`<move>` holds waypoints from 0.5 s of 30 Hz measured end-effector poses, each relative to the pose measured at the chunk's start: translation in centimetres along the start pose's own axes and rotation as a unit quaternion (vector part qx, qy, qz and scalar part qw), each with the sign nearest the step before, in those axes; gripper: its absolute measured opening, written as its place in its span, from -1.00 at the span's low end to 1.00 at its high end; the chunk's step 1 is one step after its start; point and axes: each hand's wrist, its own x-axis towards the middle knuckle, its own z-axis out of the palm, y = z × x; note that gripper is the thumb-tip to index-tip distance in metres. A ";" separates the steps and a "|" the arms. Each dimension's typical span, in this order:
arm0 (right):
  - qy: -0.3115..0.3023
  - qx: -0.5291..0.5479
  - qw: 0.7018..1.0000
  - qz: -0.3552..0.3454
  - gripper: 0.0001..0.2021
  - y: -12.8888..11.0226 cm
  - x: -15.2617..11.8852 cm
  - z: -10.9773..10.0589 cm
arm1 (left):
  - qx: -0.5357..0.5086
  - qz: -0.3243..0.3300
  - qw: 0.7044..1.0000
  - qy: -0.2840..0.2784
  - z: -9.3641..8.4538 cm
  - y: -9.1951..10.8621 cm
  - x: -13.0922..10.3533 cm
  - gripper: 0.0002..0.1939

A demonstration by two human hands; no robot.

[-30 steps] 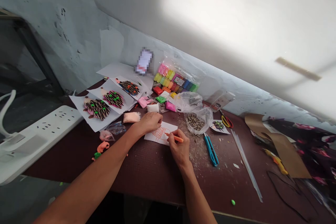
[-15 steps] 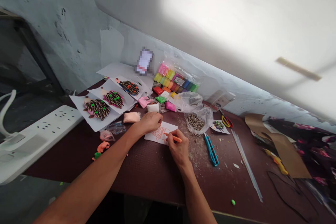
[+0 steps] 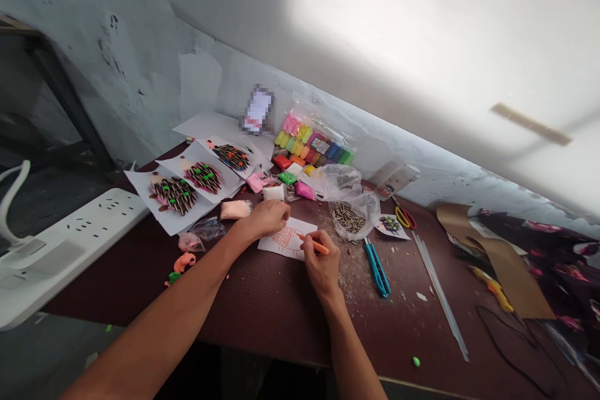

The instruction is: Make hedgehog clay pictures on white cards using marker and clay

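A small white paper (image 3: 287, 250) with an orange line drawing lies on the dark red table. My right hand (image 3: 322, 259) is closed on an orange pen (image 3: 319, 247), its tip at the right part of the drawing. At the paper's upper left rests my left hand (image 3: 269, 219), fingers curled down; what they may hold is hidden. Just left of that hand is a packet of pale peach clay (image 3: 235, 209). A white packet (image 3: 274, 192) sits behind it.
Sheets with seed-covered hedgehogs (image 3: 174, 194) lie left, near a white power strip (image 3: 103, 219). Behind are coloured clay packs (image 3: 314, 145). To the right are a bag of seeds (image 3: 349, 219), teal-handled pliers (image 3: 377, 269), scissors (image 3: 405, 215), clear sticks (image 3: 440, 297) and a glue gun (image 3: 494, 287).
My right hand has shifted slightly to the right and up with the orange pen, uncovering a little more of the paper. My left hand has stayed in place.
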 end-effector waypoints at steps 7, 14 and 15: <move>0.049 -0.019 0.999 -0.001 -0.68 1.4 0.6 -0.6 | -0.001 0.004 1.000 0.027 0.7 -1.3 0.5 -0.75; 0.041 -0.115 0.991 -0.057 -0.69 3.0 1.4 -0.7 | 0.003 0.002 0.999 0.041 1.1 -1.6 0.6 -0.67; 0.032 -0.126 0.990 -0.063 -0.68 3.1 1.6 -0.7 | 0.004 0.002 0.999 0.042 1.0 -1.6 0.6 -0.66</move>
